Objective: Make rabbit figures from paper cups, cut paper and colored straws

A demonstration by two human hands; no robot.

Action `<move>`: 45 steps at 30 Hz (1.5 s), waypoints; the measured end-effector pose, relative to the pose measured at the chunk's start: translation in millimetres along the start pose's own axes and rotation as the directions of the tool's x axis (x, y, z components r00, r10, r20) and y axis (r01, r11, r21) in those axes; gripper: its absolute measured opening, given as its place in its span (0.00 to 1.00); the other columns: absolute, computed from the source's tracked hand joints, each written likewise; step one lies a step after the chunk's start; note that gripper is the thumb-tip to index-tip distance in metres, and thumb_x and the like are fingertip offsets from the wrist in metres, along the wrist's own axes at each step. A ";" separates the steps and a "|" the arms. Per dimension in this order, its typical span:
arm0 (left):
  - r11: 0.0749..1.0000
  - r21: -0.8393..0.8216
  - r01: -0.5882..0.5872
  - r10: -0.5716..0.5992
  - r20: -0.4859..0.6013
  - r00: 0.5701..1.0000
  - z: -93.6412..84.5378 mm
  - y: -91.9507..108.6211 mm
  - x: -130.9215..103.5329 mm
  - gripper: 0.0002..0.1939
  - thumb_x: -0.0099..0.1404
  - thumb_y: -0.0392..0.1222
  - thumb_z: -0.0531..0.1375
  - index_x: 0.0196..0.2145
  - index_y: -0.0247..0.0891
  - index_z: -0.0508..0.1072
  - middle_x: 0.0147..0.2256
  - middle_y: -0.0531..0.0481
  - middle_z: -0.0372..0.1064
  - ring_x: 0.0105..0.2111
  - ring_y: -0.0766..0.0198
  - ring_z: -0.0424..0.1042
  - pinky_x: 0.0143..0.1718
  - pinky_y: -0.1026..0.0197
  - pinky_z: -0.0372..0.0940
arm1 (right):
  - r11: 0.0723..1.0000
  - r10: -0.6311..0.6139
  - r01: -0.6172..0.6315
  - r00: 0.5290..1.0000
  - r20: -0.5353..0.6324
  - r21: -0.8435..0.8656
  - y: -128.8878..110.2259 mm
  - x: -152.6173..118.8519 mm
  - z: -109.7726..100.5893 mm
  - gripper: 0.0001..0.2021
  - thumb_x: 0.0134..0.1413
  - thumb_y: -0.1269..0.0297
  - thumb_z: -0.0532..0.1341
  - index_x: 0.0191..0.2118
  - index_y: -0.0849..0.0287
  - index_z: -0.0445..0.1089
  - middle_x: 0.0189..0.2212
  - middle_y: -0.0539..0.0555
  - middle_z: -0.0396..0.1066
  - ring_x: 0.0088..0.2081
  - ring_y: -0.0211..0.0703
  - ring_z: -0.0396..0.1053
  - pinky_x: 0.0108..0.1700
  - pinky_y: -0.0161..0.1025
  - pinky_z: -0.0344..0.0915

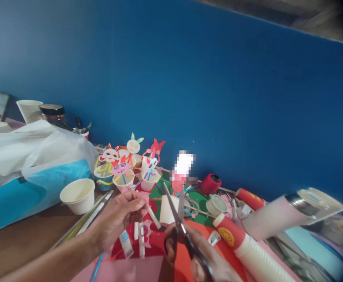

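The blue wall (218, 98) fills most of your view, above the stack of paper cups (261, 256) slanting at the lower right. Your right hand (203, 248) is curled around the handles of the scissors, while your left hand (126, 205) has its fingertips drawn together; whether they pinch anything, I cannot tell. The scissors (179, 225) are low near the centre, blades parted, long axis slanting up and left, tips toward the wall, near the white cup (167, 209).
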State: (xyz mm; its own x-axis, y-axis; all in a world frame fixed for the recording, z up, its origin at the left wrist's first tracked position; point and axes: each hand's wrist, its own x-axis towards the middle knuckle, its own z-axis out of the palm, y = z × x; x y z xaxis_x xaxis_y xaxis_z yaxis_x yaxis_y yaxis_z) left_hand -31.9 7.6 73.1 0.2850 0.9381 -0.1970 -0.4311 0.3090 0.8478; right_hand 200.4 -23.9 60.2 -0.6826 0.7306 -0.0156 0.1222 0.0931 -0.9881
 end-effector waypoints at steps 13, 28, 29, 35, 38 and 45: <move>0.994 -0.053 0.097 -0.096 0.014 0.995 12.7 -16.9 -14.6 0.03 0.53 0.35 0.60 0.24 0.35 0.70 0.21 0.55 0.63 0.20 0.71 0.61 0.22 0.68 0.58 | 0.899 0.200 -0.271 0.953 -0.228 -0.343 -3.5 3.5 35.4 0.33 0.43 0.47 0.58 0.55 0.53 0.55 0.38 0.57 0.65 0.33 0.49 0.65 0.32 0.38 0.62; 0.992 0.004 0.123 -0.123 0.019 0.992 14.9 -21.2 -16.0 0.10 0.54 0.42 0.61 0.21 0.34 0.67 0.18 0.54 0.65 0.18 0.71 0.64 0.23 0.67 0.60 | 0.963 0.105 -0.148 0.976 -0.188 -0.227 -3.1 8.6 39.3 0.35 0.44 0.38 0.52 0.55 0.55 0.57 0.29 0.55 0.66 0.31 0.47 0.63 0.30 0.38 0.61; 0.993 0.007 0.120 -0.121 0.017 0.993 14.7 -21.4 -16.1 0.09 0.54 0.41 0.60 0.21 0.34 0.67 0.18 0.54 0.65 0.18 0.71 0.64 0.23 0.67 0.60 | 0.963 0.114 -0.155 0.975 -0.188 -0.220 -1.2 8.1 39.7 0.35 0.44 0.38 0.52 0.55 0.55 0.57 0.29 0.55 0.66 0.31 0.47 0.63 0.30 0.38 0.61; 0.992 0.002 0.128 -0.128 0.024 0.991 14.4 -20.8 -16.6 0.09 0.55 0.41 0.60 0.22 0.34 0.66 0.19 0.54 0.64 0.18 0.72 0.62 0.22 0.68 0.59 | 0.974 0.094 -0.132 0.974 -0.207 -0.182 6.8 7.2 39.4 0.29 0.45 0.44 0.56 0.51 0.56 0.61 0.28 0.54 0.66 0.33 0.48 0.63 0.34 0.38 0.62; 0.993 0.001 0.121 -0.121 0.035 0.992 13.9 -21.1 -15.9 0.09 0.55 0.41 0.60 0.22 0.34 0.66 0.19 0.54 0.65 0.19 0.72 0.62 0.23 0.68 0.59 | 0.981 0.111 -0.137 0.977 -0.181 -0.136 4.2 8.4 39.3 0.28 0.45 0.46 0.57 0.50 0.57 0.61 0.27 0.53 0.65 0.31 0.47 0.63 0.33 0.38 0.62; 0.993 0.013 0.120 -0.121 0.037 0.992 12.9 -22.9 -15.0 0.08 0.55 0.40 0.60 0.23 0.34 0.67 0.19 0.54 0.65 0.19 0.71 0.63 0.23 0.67 0.59 | 0.996 0.067 -0.076 0.984 -0.162 -0.054 -5.5 14.0 41.4 0.24 0.44 0.44 0.56 0.41 0.59 0.67 0.26 0.51 0.62 0.29 0.43 0.60 0.31 0.36 0.60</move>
State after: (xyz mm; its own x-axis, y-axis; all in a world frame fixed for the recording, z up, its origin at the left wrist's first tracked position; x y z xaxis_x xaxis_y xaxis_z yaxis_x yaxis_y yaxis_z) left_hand -15.2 -15.6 63.0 0.3665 0.8875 -0.2794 -0.3825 0.4175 0.8242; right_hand 160.4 -42.2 59.1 -0.5469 0.8353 -0.0566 0.2126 0.0732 -0.9744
